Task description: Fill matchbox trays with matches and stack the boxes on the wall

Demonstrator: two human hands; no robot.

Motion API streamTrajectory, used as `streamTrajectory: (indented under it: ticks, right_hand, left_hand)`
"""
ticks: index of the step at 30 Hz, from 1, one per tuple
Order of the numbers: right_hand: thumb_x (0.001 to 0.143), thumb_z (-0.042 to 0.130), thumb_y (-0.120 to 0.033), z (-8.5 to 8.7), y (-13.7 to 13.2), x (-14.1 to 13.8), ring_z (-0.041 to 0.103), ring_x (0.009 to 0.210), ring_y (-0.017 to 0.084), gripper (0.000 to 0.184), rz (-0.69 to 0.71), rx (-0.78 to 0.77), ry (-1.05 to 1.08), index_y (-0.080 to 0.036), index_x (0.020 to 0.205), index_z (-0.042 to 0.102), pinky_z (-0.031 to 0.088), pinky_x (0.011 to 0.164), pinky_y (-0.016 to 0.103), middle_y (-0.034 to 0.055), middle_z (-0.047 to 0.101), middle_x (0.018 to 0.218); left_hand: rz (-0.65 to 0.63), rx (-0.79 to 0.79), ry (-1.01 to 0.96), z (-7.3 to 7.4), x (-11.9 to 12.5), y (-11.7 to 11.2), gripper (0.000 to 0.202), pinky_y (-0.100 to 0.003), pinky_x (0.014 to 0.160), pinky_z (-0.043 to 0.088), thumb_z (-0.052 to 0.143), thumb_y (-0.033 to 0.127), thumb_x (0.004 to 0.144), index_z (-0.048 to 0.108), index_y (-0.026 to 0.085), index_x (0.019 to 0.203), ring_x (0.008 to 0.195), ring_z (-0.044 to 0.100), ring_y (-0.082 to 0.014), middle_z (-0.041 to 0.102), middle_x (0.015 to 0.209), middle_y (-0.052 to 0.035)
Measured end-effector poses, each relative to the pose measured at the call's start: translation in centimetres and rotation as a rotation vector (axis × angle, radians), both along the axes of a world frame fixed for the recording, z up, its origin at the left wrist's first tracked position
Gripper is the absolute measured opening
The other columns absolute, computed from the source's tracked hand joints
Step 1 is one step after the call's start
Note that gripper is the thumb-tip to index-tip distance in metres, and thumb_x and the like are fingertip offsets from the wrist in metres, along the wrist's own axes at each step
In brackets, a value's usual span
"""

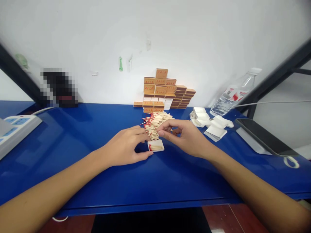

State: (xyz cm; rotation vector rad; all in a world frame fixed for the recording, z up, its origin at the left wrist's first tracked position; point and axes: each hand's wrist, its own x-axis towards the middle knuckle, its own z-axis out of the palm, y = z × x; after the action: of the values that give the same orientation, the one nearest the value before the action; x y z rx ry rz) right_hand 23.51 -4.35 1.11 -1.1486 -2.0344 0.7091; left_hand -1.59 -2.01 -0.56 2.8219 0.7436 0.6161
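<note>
A small white matchbox tray (159,144) lies on the blue table with several red-tipped matches inside. My left hand (127,144) grips its left end, thumb at the near edge and fingertips at the far edge. Just behind the tray is a heap of loose matches (155,123), red heads mostly to the left. Over the heap's right side, my right hand (186,136) is closed with thumb and index finger brought together. Whatever is between those fingertips is too small to make out.
Stacked matchboxes (160,89) stand against the wall behind the heap. To the right are white empty trays (215,127), a tilted water bottle (230,94) and a phone (266,136) on a white box. A power strip (21,129) sits at the left.
</note>
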Motion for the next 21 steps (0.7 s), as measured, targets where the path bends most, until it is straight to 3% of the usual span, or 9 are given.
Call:
streamTrajectory:
  ticks: [7, 13, 17, 21]
  right_hand:
    - [0.095, 0.071, -0.037, -0.9, 0.3, -0.4, 0.061, 0.076, 0.016, 0.019, 0.005, -0.112, 0.048, -0.020, 0.093, 0.078, 0.045, 0.065, 0.029, 0.0036, 0.075, 0.088]
    - [0.097, 0.069, -0.040, -0.3, 0.8, 0.9, 0.050, 0.068, 0.014, 0.020, -0.045, 0.105, -0.083, -0.022, 0.096, 0.078, 0.040, 0.061, 0.028, 0.0029, 0.066, 0.085]
    - [0.096, 0.066, -0.039, 0.7, 2.2, 4.1, 0.054, 0.066, 0.016, 0.023, -0.177, 0.156, -0.365, -0.020, 0.087, 0.075, 0.039, 0.063, 0.031, 0.0035, 0.067, 0.080]
    - [0.089, 0.070, -0.033, 0.4, 3.6, 5.9, 0.059, 0.071, 0.018, 0.015, -0.162, 0.078, -0.586, -0.020, 0.088, 0.075, 0.041, 0.066, 0.031, 0.0048, 0.069, 0.084]
  left_hand:
    - [0.043, 0.013, -0.092, 0.1, 0.0, 0.0, 0.023, -0.036, 0.081, 0.053, 0.069, 0.038, 0.096, 0.073, 0.018, 0.105, 0.090, 0.063, -0.0218, 0.070, 0.095, -0.0061]
    - [0.047, 0.022, -0.125, 0.2, 0.0, -0.1, 0.021, -0.035, 0.082, 0.055, 0.070, 0.035, 0.094, 0.072, 0.019, 0.107, 0.092, 0.065, -0.0215, 0.071, 0.098, -0.0060]
    - [0.017, 0.004, -0.113, 0.1, 0.0, -0.2, 0.024, -0.036, 0.083, 0.055, 0.069, 0.038, 0.096, 0.073, 0.018, 0.109, 0.092, 0.066, -0.0216, 0.071, 0.095, -0.0062]
    - [-0.002, -0.012, -0.076, 0.0, 0.0, -0.2, 0.026, -0.036, 0.084, 0.056, 0.069, 0.039, 0.096, 0.073, 0.018, 0.110, 0.094, 0.066, -0.0221, 0.071, 0.097, -0.0064]
